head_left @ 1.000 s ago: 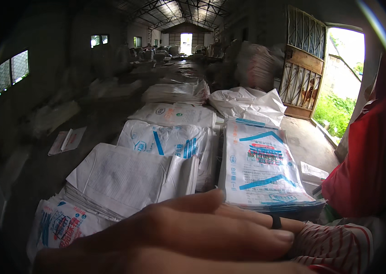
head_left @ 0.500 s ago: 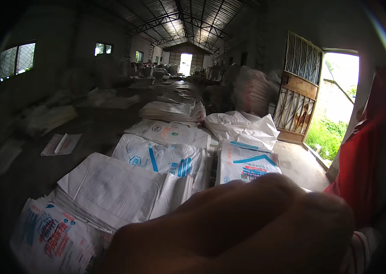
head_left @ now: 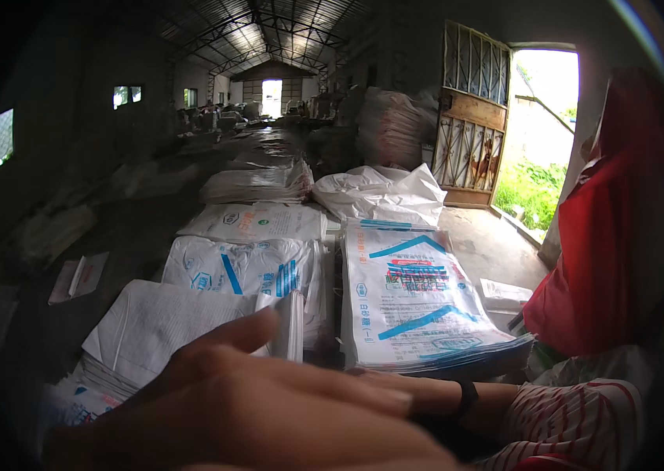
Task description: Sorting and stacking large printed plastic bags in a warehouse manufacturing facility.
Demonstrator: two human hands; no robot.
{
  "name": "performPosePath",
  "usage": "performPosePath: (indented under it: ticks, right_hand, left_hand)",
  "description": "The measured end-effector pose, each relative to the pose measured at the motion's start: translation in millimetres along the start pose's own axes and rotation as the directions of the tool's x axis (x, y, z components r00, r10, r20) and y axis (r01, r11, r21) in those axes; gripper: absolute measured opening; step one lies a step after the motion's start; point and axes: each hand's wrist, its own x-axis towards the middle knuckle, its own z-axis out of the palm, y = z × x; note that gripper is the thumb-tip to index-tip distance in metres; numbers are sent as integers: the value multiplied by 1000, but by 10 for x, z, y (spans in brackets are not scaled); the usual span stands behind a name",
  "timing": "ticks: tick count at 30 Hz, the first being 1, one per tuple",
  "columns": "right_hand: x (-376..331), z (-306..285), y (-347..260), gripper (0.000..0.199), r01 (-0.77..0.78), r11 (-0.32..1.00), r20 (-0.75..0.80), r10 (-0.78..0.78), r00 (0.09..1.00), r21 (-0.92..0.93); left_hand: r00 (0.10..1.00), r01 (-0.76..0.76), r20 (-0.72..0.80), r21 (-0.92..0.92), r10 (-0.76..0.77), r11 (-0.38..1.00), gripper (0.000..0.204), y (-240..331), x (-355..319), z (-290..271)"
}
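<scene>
Very close and large at the lower left, my left hand (head_left: 246,408) has its fingers stretched to the right and its thumb raised apart from them, with nothing seen in it. My right hand (head_left: 383,383) reaches in from the right, a dark band on its wrist. It lies at the near edge of a stack of flat white sacks with blue bands (head_left: 418,306); its fingers are hidden behind my left hand. Beyond my left hand is a stack of plain whitish sheets (head_left: 167,326), partly covered by it.
Further stacks of printed sacks (head_left: 230,263) run away down the middle. A crumpled white sack (head_left: 379,196) lies behind the right stack. Red cloth (head_left: 583,275) hangs at the right, near an open metal door (head_left: 469,118). A loose flat sack (head_left: 79,277) lies on the dark floor.
My left hand has shifted left and lower, uncovering the blue-banded stack. My right forearm and striped sleeve now show beside it. The view has turned a little to the right.
</scene>
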Motion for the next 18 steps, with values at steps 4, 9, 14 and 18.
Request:
performPosePath:
  ticks: [4, 9, 14, 18]
  right_hand:
    - [-15, 221, 571, 43, 129, 979, -47, -138, 989, -156]
    - [-80, 164, 682, 43, 160, 977, -58, -169, 984, -138]
    - [-198, 48, 734, 38, 167, 983, -190, -180, 965, -80]
    - [-138, 63, 770, 36, 142, 983, -217, -165, 962, -118]
  left_hand:
    - [773, -610, -307, -120, 555, 783, 17, -297, 165, 390]
    - [737, -658, -471, -335, 484, 675, 21, -480, 444, 298]
    - [587, -624, -787, -291, 189, 725, 33, -599, 888, 585]
    - [776, -574, -493, -295, 393, 764, 36, -764, 947, 513]
